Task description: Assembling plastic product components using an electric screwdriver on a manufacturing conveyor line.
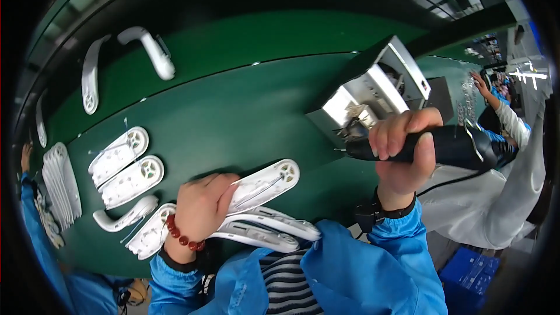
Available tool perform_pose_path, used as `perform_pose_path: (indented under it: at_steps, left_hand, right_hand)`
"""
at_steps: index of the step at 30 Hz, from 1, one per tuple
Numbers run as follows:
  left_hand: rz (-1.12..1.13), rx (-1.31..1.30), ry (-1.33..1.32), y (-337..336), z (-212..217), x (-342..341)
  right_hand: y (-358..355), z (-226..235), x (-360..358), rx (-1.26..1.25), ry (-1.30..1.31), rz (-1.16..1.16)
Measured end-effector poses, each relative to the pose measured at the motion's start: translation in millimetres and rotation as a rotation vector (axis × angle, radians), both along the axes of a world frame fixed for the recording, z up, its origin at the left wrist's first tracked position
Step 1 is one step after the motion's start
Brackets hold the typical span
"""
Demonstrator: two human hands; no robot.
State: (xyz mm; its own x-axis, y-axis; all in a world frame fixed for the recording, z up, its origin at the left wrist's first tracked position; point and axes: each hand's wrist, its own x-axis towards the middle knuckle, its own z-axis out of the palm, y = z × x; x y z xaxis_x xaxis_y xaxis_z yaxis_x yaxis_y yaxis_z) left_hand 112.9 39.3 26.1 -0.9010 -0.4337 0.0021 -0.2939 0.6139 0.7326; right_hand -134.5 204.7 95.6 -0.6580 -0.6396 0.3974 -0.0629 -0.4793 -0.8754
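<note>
The right fingers [398, 135] clamp round a black driver [452, 147] — a box [379, 90] just beyond them — while the left fingers [223, 182] grip a white shell [265, 184].

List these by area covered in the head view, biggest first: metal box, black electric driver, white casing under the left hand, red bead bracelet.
Metal box
Black electric driver, partly covered
White casing, partly covered
Red bead bracelet
The driver may look enlarged by nearness to the camera.
</note>
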Motion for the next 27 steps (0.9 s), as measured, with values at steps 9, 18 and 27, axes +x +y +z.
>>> perform_pose_path:
  at_steps: [9, 18, 27]
  left_hand:
    - [0.012, 0.012, 0.031, -2.0, -3.2, 3.8]
    - [-0.008, -0.004, 0.015, -2.8, -4.9, 6.6]
    - [-0.007, -0.013, -0.023, -2.0, -0.2, 1.5]
  right_hand:
    - [-4.6, -24.3, 68.5, -0.109, -0.223, 0.325]
    - [-5.5, -32.7, 70.5, -0.055, -0.301, 0.321]
    - [-9.7, -48.0, 70.7, -0.131, -0.132, 0.340]
